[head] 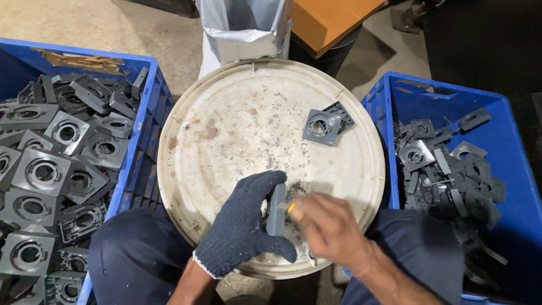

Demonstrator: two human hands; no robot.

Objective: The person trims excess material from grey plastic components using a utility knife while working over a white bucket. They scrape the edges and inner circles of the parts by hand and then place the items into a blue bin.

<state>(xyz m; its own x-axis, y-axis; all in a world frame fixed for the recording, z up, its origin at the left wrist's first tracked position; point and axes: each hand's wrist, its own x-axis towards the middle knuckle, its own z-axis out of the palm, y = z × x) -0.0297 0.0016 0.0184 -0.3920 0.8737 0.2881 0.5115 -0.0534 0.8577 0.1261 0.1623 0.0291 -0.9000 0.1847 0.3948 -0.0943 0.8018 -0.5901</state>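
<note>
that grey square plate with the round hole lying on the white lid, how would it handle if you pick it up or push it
The grey square plate is probably stiff: it keeps flat edges while propped on another piece. It looks thin and moulded, so likely light for its size. Being flat and square, it should slide across the dusty white lid rather than roll, and the raised ring round its hole offers some grip.

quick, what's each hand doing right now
Left hand: gloved, closed on a grey plastic part.
Right hand: bare, fingertips on that part; what it grips cannot be told.
</note>
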